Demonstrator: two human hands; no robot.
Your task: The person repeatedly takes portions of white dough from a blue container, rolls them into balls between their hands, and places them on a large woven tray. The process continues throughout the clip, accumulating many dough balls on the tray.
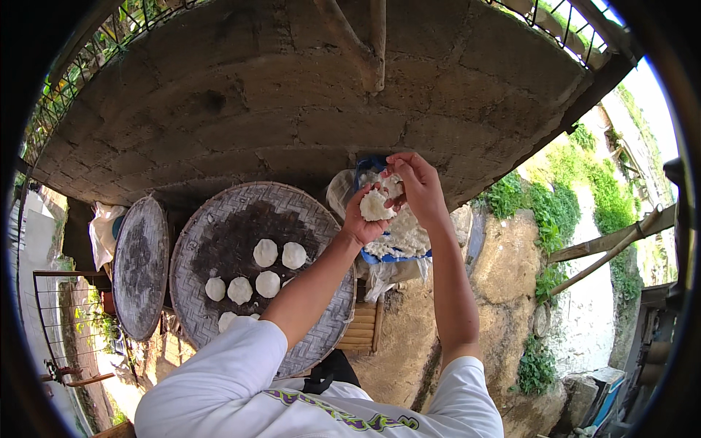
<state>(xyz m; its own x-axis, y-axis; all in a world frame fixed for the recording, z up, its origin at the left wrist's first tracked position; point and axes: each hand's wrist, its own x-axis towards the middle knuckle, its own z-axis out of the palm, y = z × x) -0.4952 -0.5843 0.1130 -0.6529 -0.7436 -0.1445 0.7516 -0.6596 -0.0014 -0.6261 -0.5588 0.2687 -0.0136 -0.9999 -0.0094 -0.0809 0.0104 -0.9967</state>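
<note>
The left hand [356,219] cups a roundish white lump [376,207], no long axis evident; the right hand [422,186], just to its right, grasps a white bit [394,185] beside it. Below sits a blue tub [367,166] of white mass [409,242]; leftward, nearer the left hand, a woven tray [191,255] bears white discs [265,252].

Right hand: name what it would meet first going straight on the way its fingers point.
Pointing toward picture left, the right hand would probably first meet the white lump in the left hand, though depth is unclear from one view.
</note>
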